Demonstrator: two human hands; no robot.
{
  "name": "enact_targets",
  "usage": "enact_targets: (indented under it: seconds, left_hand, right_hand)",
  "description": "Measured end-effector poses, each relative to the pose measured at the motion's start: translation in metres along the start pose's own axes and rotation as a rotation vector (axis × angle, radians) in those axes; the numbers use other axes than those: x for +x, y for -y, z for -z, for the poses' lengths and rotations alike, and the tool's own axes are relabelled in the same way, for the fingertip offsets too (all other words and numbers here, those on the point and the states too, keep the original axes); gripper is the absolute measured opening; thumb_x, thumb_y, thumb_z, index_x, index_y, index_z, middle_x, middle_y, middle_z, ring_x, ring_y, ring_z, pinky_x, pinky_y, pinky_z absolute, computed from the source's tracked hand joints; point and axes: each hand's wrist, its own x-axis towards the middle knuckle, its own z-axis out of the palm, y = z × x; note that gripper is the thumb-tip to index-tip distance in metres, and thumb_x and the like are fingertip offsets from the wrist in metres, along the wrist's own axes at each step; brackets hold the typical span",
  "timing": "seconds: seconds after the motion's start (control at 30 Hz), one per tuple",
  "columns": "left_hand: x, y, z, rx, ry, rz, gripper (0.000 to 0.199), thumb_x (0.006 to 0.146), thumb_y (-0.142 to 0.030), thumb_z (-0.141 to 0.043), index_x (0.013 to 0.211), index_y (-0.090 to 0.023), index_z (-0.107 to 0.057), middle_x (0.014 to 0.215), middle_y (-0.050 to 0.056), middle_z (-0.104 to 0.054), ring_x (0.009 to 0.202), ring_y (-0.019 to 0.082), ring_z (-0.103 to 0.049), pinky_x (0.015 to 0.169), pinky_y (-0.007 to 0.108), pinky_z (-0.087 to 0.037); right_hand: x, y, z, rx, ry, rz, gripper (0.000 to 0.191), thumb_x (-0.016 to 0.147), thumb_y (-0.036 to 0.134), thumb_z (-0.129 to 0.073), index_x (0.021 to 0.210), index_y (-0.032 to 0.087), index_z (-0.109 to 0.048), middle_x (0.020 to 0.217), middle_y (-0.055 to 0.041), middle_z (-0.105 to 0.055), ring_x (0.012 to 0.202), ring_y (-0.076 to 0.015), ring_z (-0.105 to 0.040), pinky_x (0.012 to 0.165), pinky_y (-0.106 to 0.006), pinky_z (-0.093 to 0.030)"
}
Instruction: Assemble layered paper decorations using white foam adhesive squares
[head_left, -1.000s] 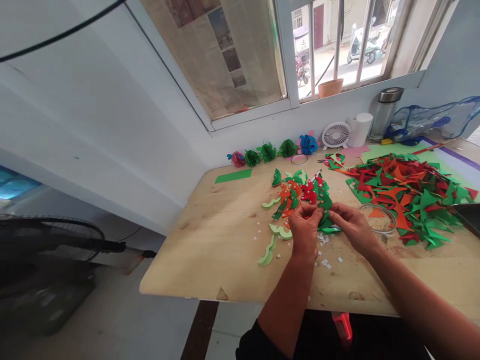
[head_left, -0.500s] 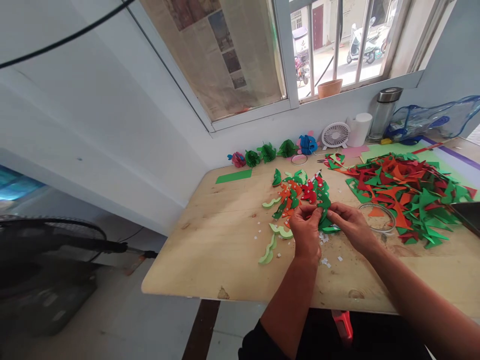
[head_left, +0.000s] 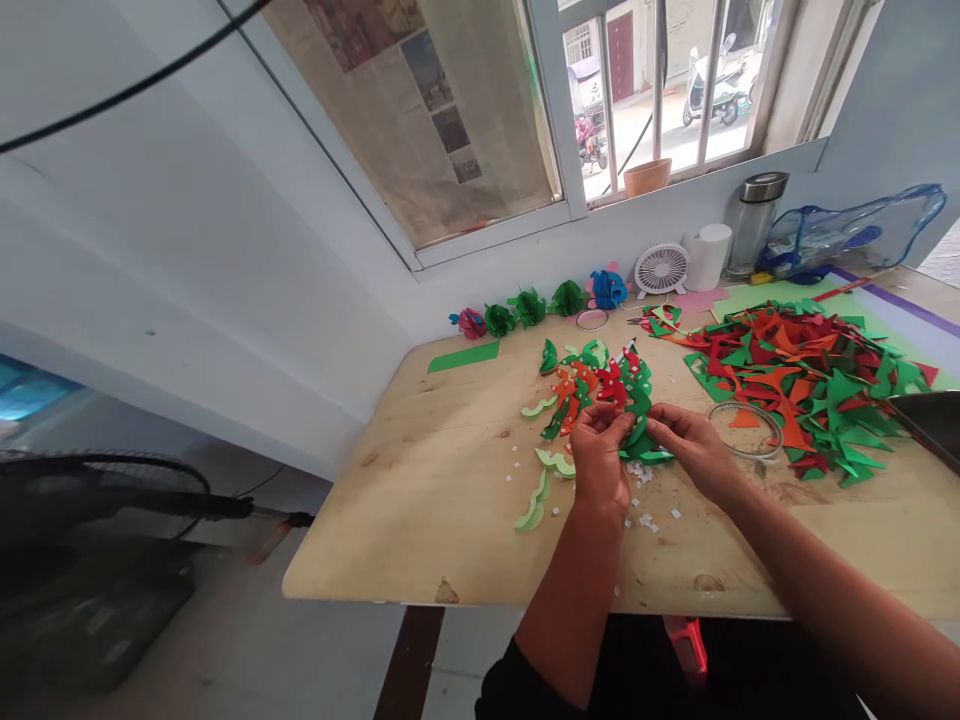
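Near the middle of the wooden table point(head_left: 420, 500), my left hand point(head_left: 600, 450) pinches a green paper piece point(head_left: 639, 408) between thumb and fingers. My right hand point(head_left: 694, 445) is closed at the right edge of the same piece, thumb and forefinger together on it. More green paper lies under and behind my hands. Red paper pieces point(head_left: 612, 382) and orange ones point(head_left: 574, 380) with small white squares lie just behind my left hand. Pale green wavy strips point(head_left: 534, 502) rest to its left. Small white squares point(head_left: 646, 522) are scattered in front of the hands.
A heap of red, orange and green scraps point(head_left: 795, 385) covers the right side, with a tape ring point(head_left: 750, 432) beside it. Along the wall stand folded paper figures point(head_left: 529, 307), a small fan point(head_left: 661, 270), a white cylinder point(head_left: 709, 257) and a glass bottle point(head_left: 754, 228).
The camera view has shifted slightly. Both hands stay together at the green paper, and the gap between them is a little wider, showing more of the piece.
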Motion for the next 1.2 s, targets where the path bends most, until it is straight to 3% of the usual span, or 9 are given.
enact_targets:
  seconds: [0.27, 0.67, 0.87, 1.2]
  left_hand:
    - [0.003, 0.000, 0.001, -0.029, 0.026, 0.110, 0.037, 0.041, -0.019, -0.079, 0.067, -0.015, -0.054, 0.063, -0.002, -0.061, 0.058, 0.010, -0.058, 0.064, 0.024, -0.043]
    - [-0.001, -0.007, 0.001, -0.053, 0.116, 0.213, 0.031, 0.046, -0.015, -0.076, 0.067, -0.015, -0.054, 0.063, -0.002, -0.061, 0.062, 0.012, -0.059, 0.066, 0.025, -0.042]
    - [-0.001, -0.008, 0.002, -0.017, 0.149, 0.261, 0.027, 0.048, -0.016, -0.075, 0.066, -0.015, -0.056, 0.067, 0.001, -0.063, 0.069, 0.015, -0.062, 0.069, 0.028, -0.044]
    - [-0.004, -0.010, -0.001, -0.068, 0.127, 0.283, 0.028, 0.047, -0.011, -0.075, 0.062, -0.015, -0.052, 0.063, -0.002, -0.061, 0.061, 0.011, -0.059, 0.065, 0.025, -0.043]
  right_hand:
    - [0.001, -0.015, 0.000, -0.041, -0.111, 0.060, 0.036, 0.071, 0.052, -0.064, 0.084, 0.019, -0.059, 0.068, -0.0017, -0.064, 0.060, -0.0151, -0.059, 0.054, -0.026, -0.048]
    - [-0.005, -0.015, -0.001, -0.424, -0.287, 0.324, 0.033, 0.080, 0.037, -0.058, 0.107, 0.022, -0.047, 0.061, 0.0036, -0.056, 0.056, -0.0136, -0.051, 0.058, -0.027, -0.044]
    - [-0.008, -0.018, -0.001, -0.539, -0.370, 0.419, 0.031, 0.080, 0.037, -0.058, 0.106, 0.024, -0.045, 0.069, 0.0005, -0.063, 0.062, -0.0167, -0.057, 0.062, -0.030, -0.046]
    - [-0.009, -0.025, 0.001, -0.650, -0.430, 0.550, 0.022, 0.081, 0.037, -0.058, 0.098, 0.024, -0.050, 0.078, -0.0045, -0.064, 0.066, -0.0187, -0.060, 0.065, -0.034, -0.048]
